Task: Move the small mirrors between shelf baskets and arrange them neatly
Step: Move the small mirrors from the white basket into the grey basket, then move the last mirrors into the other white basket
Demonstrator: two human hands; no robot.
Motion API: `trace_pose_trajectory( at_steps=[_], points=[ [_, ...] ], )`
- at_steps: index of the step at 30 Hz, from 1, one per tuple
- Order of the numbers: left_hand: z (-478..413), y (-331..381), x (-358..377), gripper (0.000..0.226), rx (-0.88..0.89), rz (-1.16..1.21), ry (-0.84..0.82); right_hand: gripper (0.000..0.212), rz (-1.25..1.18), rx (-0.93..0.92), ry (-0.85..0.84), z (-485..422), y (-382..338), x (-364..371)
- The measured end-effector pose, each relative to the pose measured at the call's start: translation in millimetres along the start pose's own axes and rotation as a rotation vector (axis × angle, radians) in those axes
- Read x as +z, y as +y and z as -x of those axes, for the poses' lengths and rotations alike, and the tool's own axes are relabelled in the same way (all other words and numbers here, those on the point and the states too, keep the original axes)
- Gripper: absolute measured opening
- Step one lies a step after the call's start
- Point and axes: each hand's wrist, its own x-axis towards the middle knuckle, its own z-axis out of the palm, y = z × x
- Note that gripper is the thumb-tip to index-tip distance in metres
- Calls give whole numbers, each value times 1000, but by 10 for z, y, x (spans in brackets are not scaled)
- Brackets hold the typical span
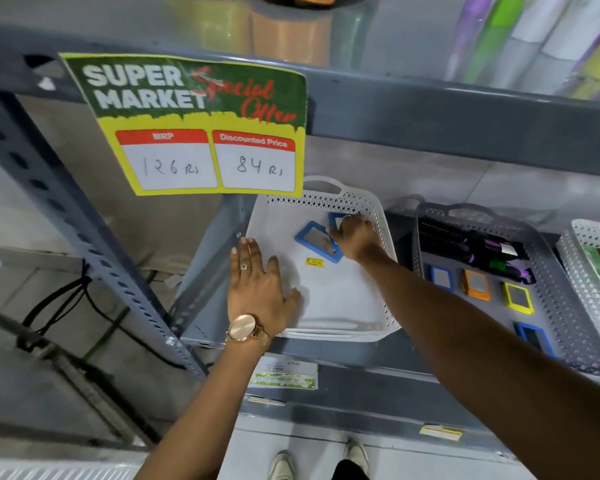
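Right hand (352,233) deep in the white basket (385,244), fingers pinching a blue-framed mirror (336,220) by the far wall, another blue mirror (317,241) just nearer (left hand (257,282) spread flat, steadying the rim), so best set it square alongside.

We see two small blue-framed mirrors in the white basket (378,216). One blue mirror (314,239) lies flat near the middle, turned at an angle; a second blue mirror (338,220) sits behind it towards the far right wall, mostly hidden. In the grey basket (568,327) to the right we count four more lying flat and apart: a blue-framed mirror (440,277), an orange mirror (476,284), a yellow mirror (517,297) and a dark blue mirror (531,336) nearest the front.
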Motion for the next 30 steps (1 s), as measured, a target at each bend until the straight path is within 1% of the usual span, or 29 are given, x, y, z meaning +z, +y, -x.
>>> trace_pose_trajectory(
  at_steps=[1, 2, 3, 6, 9, 13, 16, 18, 19, 20, 22, 25, 26, 28, 30],
  points=[
    [0, 2, -3, 71, 3, -2, -6, 33, -13, 3, -48, 9, -45, -54],
    [9, -1, -2, 71, 3, -4, -15, 44, -47, 10, -7, 13, -99, -64],
    [8, -3, 0, 70, 5, -3, -16, 46, -105, 22, 28, -4, -134, -42],
    [8, -4, -4, 67, 9, 4, -13, 39, -161, 66, 38, 26, -204, -87],
    [-1, -10, -13, 68, 8, 18, -25, 37, -216, 92, 96, 165, -255, -226],
    [-11, 20, -39, 79, 6, 38, -10, 37, -400, 86, 177, 425, -246, -493],
    [10, 225, -97, 83, 47, 50, 42, 37, -559, 85, 288, 756, -105, -799],
    [46, 553, -158, 87, 132, 135, 79, 26, -676, 97, 343, 981, 124, -995],
    [71, 723, -183, 86, 177, 180, 87, 18, -694, 100, 365, 1071, 231, -1088],
    [94, 950, -194, 85, 227, 220, 89, 14, -686, 114, 395, 1136, 399, -1177],
    [140, 1361, -186, 85, 305, 302, 69, 17, -645, 157, 422, 1269, 735, -1345],
    [159, 1885, -82, 88, 349, 382, 14, 22, -639, 207, 499, 1551, 1306, -1617],
    [152, 2008, -34, 89, 356, 379, 5, 21, -635, 231, 532, 1636, 1520, -1686],
    [133, 2289, 57, 92, 344, 367, -16, 22, -544, 297, 562, 1801, 2047, -1808],
    [84, 2496, 136, 93, 305, 367, -41, 33, -431, 365, 536, 1859, 2588, -1822]
  ],
)
